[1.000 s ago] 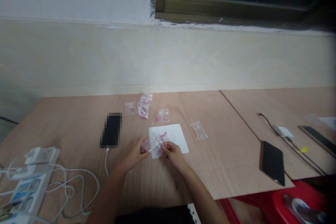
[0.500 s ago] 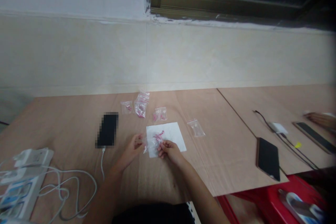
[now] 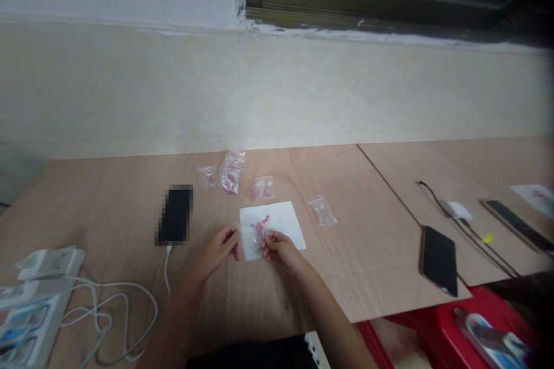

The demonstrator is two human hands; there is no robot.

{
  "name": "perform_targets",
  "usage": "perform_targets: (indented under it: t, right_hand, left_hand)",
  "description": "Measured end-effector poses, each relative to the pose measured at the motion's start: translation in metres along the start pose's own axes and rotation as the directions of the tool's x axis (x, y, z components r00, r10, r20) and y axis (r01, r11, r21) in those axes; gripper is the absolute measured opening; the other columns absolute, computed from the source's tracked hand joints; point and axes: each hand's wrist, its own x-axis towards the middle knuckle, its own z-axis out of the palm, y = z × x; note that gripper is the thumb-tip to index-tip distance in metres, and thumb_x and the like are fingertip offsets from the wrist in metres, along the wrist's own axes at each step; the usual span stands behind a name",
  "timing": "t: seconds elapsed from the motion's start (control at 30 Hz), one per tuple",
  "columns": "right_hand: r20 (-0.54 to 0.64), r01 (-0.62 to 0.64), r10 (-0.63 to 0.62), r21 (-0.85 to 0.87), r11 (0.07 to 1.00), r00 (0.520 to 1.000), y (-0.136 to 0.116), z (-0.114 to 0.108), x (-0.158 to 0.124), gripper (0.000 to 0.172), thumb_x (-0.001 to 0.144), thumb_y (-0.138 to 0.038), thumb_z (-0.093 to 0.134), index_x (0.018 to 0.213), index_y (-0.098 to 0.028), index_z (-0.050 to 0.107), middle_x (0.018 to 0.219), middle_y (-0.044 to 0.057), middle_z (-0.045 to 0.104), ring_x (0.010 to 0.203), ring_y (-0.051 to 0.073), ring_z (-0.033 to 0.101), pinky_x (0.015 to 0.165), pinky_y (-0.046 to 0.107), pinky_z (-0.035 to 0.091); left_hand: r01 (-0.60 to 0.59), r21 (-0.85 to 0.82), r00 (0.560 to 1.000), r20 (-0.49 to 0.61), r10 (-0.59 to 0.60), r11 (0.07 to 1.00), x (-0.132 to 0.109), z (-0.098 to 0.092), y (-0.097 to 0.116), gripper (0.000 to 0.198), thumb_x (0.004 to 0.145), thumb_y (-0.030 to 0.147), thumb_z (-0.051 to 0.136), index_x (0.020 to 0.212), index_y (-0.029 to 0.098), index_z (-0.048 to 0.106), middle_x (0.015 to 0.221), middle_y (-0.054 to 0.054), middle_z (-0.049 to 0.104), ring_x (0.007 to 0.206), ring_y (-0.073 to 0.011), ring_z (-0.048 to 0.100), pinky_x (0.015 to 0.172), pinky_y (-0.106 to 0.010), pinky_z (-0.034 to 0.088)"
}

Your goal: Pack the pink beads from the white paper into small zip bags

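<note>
My left hand [image 3: 225, 244] is closed, thumb and forefinger pinched at the left edge of a small clear plastic bag [image 3: 252, 236]. On the bag's right side, the fingers of my right hand [image 3: 279, 247] are also closed in a pinch. The bag is hard to make out over a white sheet of paper [image 3: 291, 220]. Small pink beads [image 3: 262, 222] show at the paper's middle, just beyond my right fingertips; whether they lie in the bag or on the paper I cannot tell.
Behind the paper lie small zip bags with pink beads [image 3: 231, 180], [image 3: 263, 187]. Another clear bag [image 3: 322, 210] lies to the right. Phones [image 3: 174, 214], [image 3: 438, 259], a power strip [image 3: 38, 300] with white cables, and a red stool [image 3: 441, 323] are around.
My left fingers have closed into a tighter pinch and turned slightly. My right hand has hardly moved. Another person's hand at the far right has left, uncovering a paper with pink bits.
</note>
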Motion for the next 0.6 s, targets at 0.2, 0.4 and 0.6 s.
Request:
perform_targets:
  t: [0.2, 0.4, 0.6]
  right_hand:
    - [0.049, -0.037, 0.035, 0.039, 0.999, 0.998, -0.004, -0.002, -0.002, 0.031, 0.058, -0.038, 0.076, 0.065, -0.015, 0.057, 0.060, 0.000, 0.060, 0.044, 0.009, 0.051, 0.043, 0.022, 0.035]
    - [0.124, -0.057, 0.048, 0.073, 0.996, 0.991, -0.004, -0.004, 0.002, 0.028, 0.062, -0.036, 0.074, 0.066, -0.015, 0.057, 0.060, -0.001, 0.059, 0.046, 0.009, 0.052, 0.044, 0.021, 0.034]
    - [0.154, -0.082, 0.061, 0.135, 0.987, 0.986, -0.006, -0.003, 0.003, 0.027, 0.062, -0.034, 0.075, 0.067, -0.016, 0.055, 0.058, -0.003, 0.056, 0.042, 0.007, 0.047, 0.040, 0.020, 0.028]
  left_hand:
    - [-0.083, 0.056, 0.997, 0.007, 0.083, 0.995, 0.007, 0.008, 0.016, 0.024, 0.082, 0.038, 0.048, 0.067, 0.019, 0.047, 0.051, 0.006, 0.052, 0.048, -0.0112, 0.053, 0.052, -0.023, 0.042]
    - [-0.139, 0.054, 0.990, 0.034, 0.137, 0.989, 0.013, 0.011, 0.025, 0.022, 0.083, 0.036, 0.047, 0.069, 0.019, 0.047, 0.053, 0.006, 0.053, 0.051, -0.0110, 0.053, 0.056, -0.023, 0.041]
    - [-0.134, -0.059, 0.990, 0.034, 0.136, 0.989, 0.015, 0.016, 0.023, 0.021, 0.083, 0.036, 0.049, 0.070, 0.019, 0.045, 0.057, 0.007, 0.049, 0.051, -0.0099, 0.053, 0.056, -0.023, 0.043]
